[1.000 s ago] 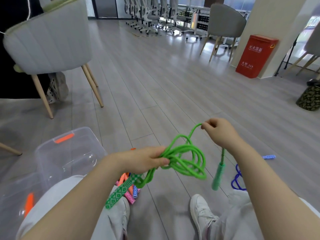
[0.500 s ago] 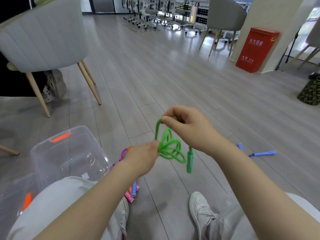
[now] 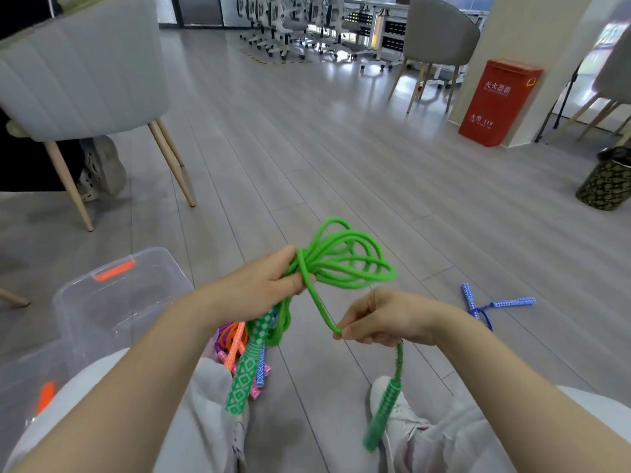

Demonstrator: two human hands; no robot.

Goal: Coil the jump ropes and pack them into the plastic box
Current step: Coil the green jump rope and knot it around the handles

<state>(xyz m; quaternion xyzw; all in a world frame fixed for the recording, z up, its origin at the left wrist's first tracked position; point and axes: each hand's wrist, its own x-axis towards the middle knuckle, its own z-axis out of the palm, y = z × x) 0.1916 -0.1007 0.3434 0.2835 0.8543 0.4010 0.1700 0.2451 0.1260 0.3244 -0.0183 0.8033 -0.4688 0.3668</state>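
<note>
**Green rope bunched in my left hand, free end pinched in my right**

My left hand [image 3: 263, 285] is curled round the gathered loops of the green rope [image 3: 345, 264]; the loops fan out from my fist toward 1 o'clock, and one patterned handle [image 3: 247, 370] hangs from it toward 6 o'clock. A single strand runs from that fist down toward 4 o'clock to my right hand [image 3: 382, 319], which pinches it between thumb and fingertips, the other fingers curled in. Below that hand the rope drops to the second handle [image 3: 380, 414], which dangles over my shoe [image 3: 399, 418].

The box [image 3: 112, 295] sits on the floor at 9 o'clock from my left hand, near it but apart. More ropes [image 3: 235, 339] lie heaped under my left wrist. A blue rope [image 3: 485, 307] lies on the floor at 3 o'clock from my right hand.
</note>
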